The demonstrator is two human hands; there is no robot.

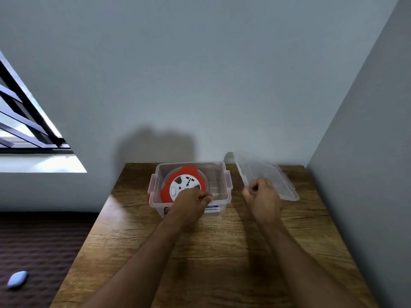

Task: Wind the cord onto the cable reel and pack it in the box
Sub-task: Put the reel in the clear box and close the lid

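Note:
A red and white cable reel (178,181) lies tilted inside a clear plastic box (219,174) at the far middle of the wooden table. My left hand (192,200) reaches into the box and grips the reel's near edge. The cord itself is not visible. The clear lid (273,174) is raised at a slant to the right of the box, and my right hand (261,196) holds its near left corner with curled fingers.
The wooden table (200,252) stands against a grey wall, with another wall close on the right. A window (26,121) is at the left. Below it lies a dark patterned surface with a small pale blue object (17,278).

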